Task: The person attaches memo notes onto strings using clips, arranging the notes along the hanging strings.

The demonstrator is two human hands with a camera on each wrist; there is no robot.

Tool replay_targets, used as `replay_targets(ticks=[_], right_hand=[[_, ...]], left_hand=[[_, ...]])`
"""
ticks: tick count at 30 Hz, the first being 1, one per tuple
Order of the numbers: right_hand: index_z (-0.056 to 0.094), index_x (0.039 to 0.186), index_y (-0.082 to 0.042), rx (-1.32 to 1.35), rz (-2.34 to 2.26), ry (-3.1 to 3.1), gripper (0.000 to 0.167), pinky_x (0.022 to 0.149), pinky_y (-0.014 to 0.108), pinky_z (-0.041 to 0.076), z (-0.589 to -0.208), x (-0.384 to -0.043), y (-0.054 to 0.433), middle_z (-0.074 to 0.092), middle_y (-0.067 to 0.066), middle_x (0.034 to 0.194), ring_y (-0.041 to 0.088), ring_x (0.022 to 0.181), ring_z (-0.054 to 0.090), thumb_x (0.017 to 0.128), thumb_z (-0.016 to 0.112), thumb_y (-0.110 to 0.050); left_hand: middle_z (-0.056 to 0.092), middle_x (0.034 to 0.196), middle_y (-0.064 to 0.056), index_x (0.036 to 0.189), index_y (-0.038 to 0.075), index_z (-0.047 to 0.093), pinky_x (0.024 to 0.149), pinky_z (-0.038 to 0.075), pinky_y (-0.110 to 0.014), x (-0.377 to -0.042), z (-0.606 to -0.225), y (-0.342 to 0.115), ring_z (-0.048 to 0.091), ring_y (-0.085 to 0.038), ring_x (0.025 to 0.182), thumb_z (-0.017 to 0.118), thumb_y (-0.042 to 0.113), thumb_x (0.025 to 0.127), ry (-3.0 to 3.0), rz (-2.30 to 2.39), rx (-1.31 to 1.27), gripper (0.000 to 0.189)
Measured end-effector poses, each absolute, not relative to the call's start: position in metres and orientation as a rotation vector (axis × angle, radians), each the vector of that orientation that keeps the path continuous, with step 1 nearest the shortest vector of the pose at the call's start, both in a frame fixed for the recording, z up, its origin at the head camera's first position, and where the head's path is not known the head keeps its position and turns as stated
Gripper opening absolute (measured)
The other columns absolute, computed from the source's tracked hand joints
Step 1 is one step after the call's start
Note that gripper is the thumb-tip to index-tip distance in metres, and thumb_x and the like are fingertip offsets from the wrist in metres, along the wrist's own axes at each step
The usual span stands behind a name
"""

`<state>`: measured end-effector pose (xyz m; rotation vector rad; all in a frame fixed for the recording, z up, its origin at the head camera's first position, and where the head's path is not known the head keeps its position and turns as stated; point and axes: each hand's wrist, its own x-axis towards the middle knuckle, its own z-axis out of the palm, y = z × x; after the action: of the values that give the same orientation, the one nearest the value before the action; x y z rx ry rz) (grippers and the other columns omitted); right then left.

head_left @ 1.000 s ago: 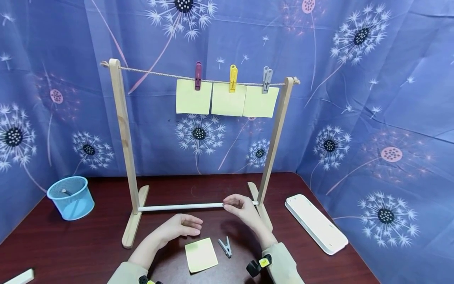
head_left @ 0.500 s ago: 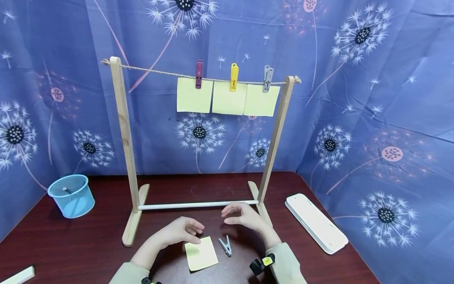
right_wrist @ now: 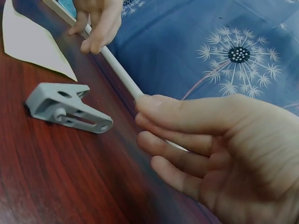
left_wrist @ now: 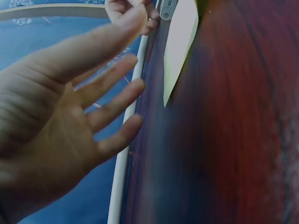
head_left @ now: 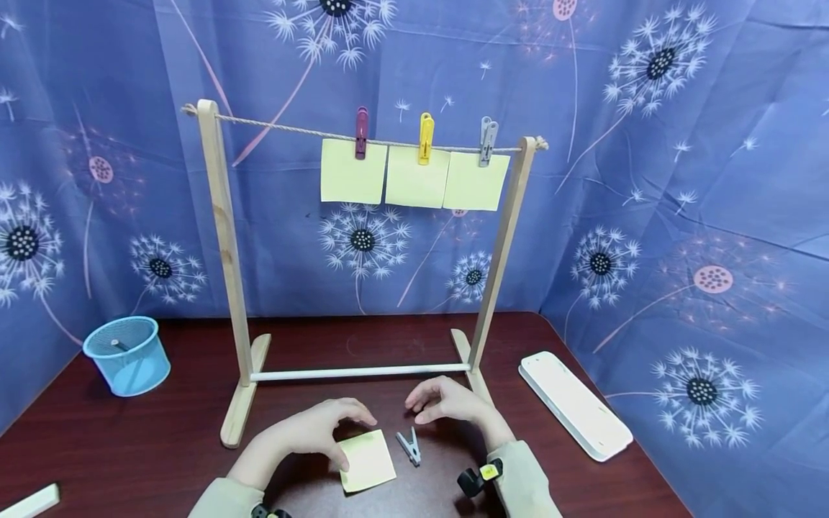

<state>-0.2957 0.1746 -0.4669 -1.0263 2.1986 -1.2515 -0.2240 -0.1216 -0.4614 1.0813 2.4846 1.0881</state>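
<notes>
A yellow sticky note lies on the table with its edges slightly lifted. My left hand hovers over its left edge, thumb and fingers spread apart; whether the thumb touches the paper I cannot tell. Just right of the note lies a grey clothespin, large in the right wrist view. Above and to the right of it is my right hand, fingers loosely bent and holding nothing. Three yellow notes hang from a rope, held by a maroon clothespin, a yellow one and a grey one.
A wooden stand carries the rope, with a white crossbar low between its posts. At left stands a blue mesh cup with something inside. A white tray-like case lies at right, and a white object at lower left.
My left hand has come down over the sticky note, its thumb lowering to the note's left edge. My right hand has moved down from the crossbar to near the loose grey clothespin.
</notes>
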Motion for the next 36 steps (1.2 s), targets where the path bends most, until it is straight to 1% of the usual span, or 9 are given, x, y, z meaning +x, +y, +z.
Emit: replay_targets(ticks=[2,6,11,15,20,24,28,33,36], right_hand=[[0.068,0.111,0.006,-1.020,-1.225,2.204,0.033,0.079,0.021,0.053,-0.4675,-0.2961,0.1761,0.070,0.024,0.107,0.013,0.092,0.065,0.080,0.076,-0.004],[0.069,0.109,0.007,-1.033,-1.190,2.210,0.034,0.079,0.020,0.053,-0.4697,-0.2970,0.1793,0.071,0.023,0.106,0.008,0.090,0.063,0.078,0.078,-0.002],[0.070,0.107,0.008,-1.068,-1.161,2.160,0.032,0.075,0.019,0.052,-0.4733,-0.2977,0.1790,0.070,0.025,0.103,0.005,0.085,0.062,0.077,0.078,-0.001],[0.072,0.103,0.008,-1.138,-1.130,2.129,0.028,0.069,0.017,0.051,-0.4737,-0.2983,0.1761,0.071,0.026,0.100,0.002,0.079,0.059,0.077,0.078,0.000],[0.073,0.100,0.007,-1.201,-1.068,2.147,0.024,0.061,0.015,0.046,-0.4710,-0.2981,0.1739,0.072,0.023,0.095,-0.001,0.068,0.054,0.078,0.078,-0.001],[0.074,0.099,0.005,-1.230,-1.024,2.169,0.022,0.057,0.014,0.043,-0.4690,-0.2965,0.1726,0.073,0.021,0.091,-0.001,0.065,0.050,0.079,0.078,-0.004],[0.076,0.095,0.002,-1.208,-0.989,2.207,0.018,0.054,0.013,0.039,-0.4678,-0.2954,0.1723,0.071,0.020,0.080,-0.002,0.060,0.048,0.079,0.078,-0.006],[0.076,0.089,0.001,-1.127,-0.978,2.245,0.014,0.049,0.013,0.032,-0.4673,-0.2944,0.1728,0.062,0.020,0.064,-0.004,0.051,0.041,0.078,0.079,-0.005],[0.076,0.087,0.001,-1.091,-0.971,2.263,0.012,0.048,0.013,0.031,-0.4664,-0.2938,0.1729,0.060,0.015,0.060,-0.004,0.050,0.040,0.077,0.079,-0.005]], left_hand=[[0.060,0.128,-0.003,0.124,0.009,0.063,0.099,0.044,-0.028,-0.2226,-0.4608,-0.1210,0.052,-0.010,0.120,0.091,0.015,0.058,2.433,1.073,1.140,0.072],[0.058,0.133,-0.006,0.126,0.008,0.061,0.101,0.041,-0.023,-0.2204,-0.4615,-0.1195,0.050,-0.009,0.125,0.093,0.016,0.056,2.379,1.012,1.240,0.077],[0.059,0.136,-0.009,0.126,0.009,0.062,0.104,0.041,-0.025,-0.2180,-0.4633,-0.1183,0.052,-0.019,0.130,0.093,0.015,0.056,2.392,0.943,1.298,0.077],[0.057,0.140,-0.012,0.125,0.012,0.065,0.109,0.038,-0.028,-0.2171,-0.4640,-0.1160,0.048,-0.029,0.135,0.093,0.014,0.055,2.404,0.891,1.266,0.075],[0.056,0.141,-0.013,0.123,0.012,0.067,0.110,0.038,-0.028,-0.2171,-0.4633,-0.1143,0.047,-0.030,0.135,0.092,0.009,0.055,2.410,0.841,1.241,0.072],[0.056,0.140,-0.014,0.123,0.010,0.067,0.110,0.038,-0.029,-0.2174,-0.4621,-0.1142,0.048,-0.032,0.135,0.091,0.007,0.056,2.418,0.829,1.255,0.071],[0.057,0.139,-0.016,0.120,0.009,0.068,0.110,0.039,-0.030,-0.2162,-0.4602,-0.1149,0.048,-0.035,0.134,0.090,0.005,0.056,2.459,0.832,1.230,0.069],[0.059,0.136,-0.015,0.117,0.009,0.069,0.108,0.041,-0.030,-0.2157,-0.4584,-0.1163,0.050,-0.036,0.132,0.089,0.003,0.055,2.543,0.830,1.168,0.066],[0.059,0.136,-0.015,0.117,0.009,0.070,0.108,0.041,-0.031,-0.2166,-0.4591,-0.1166,0.051,-0.036,0.131,0.089,0.003,0.054,2.577,0.826,1.116,0.065]])
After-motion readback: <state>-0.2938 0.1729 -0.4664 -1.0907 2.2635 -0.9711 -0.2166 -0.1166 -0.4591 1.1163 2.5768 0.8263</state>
